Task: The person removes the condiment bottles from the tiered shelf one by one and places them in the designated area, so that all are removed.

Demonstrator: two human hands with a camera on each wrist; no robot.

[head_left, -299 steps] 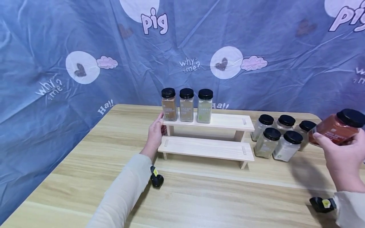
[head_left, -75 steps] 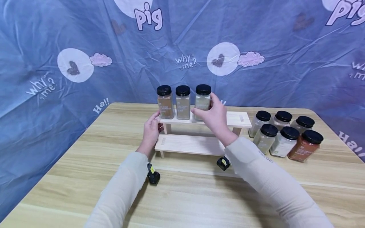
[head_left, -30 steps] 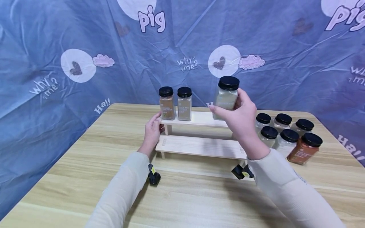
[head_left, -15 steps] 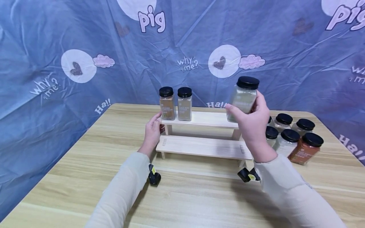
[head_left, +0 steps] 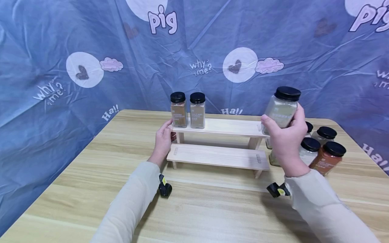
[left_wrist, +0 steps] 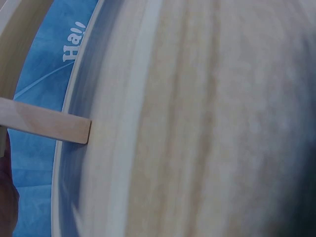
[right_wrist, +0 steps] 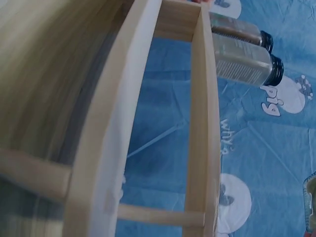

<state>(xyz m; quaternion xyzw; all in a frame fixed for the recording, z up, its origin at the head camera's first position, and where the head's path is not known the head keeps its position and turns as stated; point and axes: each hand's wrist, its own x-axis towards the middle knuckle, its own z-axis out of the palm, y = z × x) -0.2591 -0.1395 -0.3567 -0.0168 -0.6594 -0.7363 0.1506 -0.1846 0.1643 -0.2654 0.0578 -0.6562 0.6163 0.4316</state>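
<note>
My right hand (head_left: 288,141) grips a black-lidded spice jar (head_left: 280,113) of pale greenish powder, raised and slightly tilted near the right end of a two-tier wooden rack (head_left: 228,127). A sliver of that held jar (right_wrist: 310,195) shows at the right edge of the right wrist view. At the rack's left end, my left hand (head_left: 163,140) holds the upper shelf, its fingers partly hidden behind the wood. On that shelf stand an orange-brown spice jar (head_left: 178,114) and a beige one (head_left: 197,114), side by side. The lower shelf (head_left: 212,156) bears nothing.
Several black-lidded jars stand on the table right of the rack, including a red one (head_left: 327,158) and a white one (head_left: 308,152); my right hand partly covers this group. A blue printed cloth (head_left: 170,67) hangs behind the wooden table (head_left: 197,206).
Earlier, my right hand let go of the red jar among the others, then took the greenish jar off the upper shelf and carried it right. My left hand stays at the rack's left end.
</note>
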